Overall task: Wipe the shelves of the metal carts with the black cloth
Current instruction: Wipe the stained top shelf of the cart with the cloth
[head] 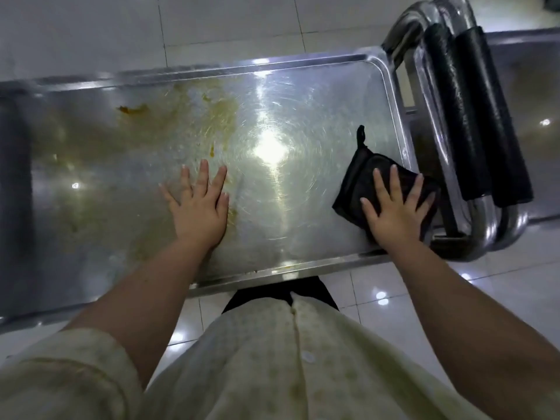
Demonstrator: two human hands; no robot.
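While the right hand [394, 213] lies flat on the folded black cloth [360, 174], fingers straight and spread, pressing it down rather than gripping it, the cloth sits at the right end of the rectangular stainless-steel top shelf [272, 275] of the metal cart. It is just beside the raised rim and near the black-sleeved tubular push handles [472, 116]. A small loop of the cloth sticks out on its far side.

Left hand [198, 204]: palm down on bare metal near the shelf's middle, fingers extended and apart, holding nothing. Reads as a brace.

Surface: right portion is bright, with circular scuff marks under the light glare. Left portion carries a yellowish-brown film, an orange-brown smear [133, 110] toward the far rim, and small flecks near the left fingertips.

Step in hand (judgement): wiping the top shelf, cloth at the right-hand end of a stroke. Progress is partial at most; the soiled left half looks unwiped.

Next move calls for:
- Sweep the cloth leftward across the film with firm, even pressure.
- Lift or shift the left hand, since it lies in that path.
- Expect repeated passes on the smear.
- Press through the cloth with fingertips along the rim corners.

Lower shelves are not visible. A second metal surface [527, 71] shows beyond the handles, likely another cart; its condition cannot be told.
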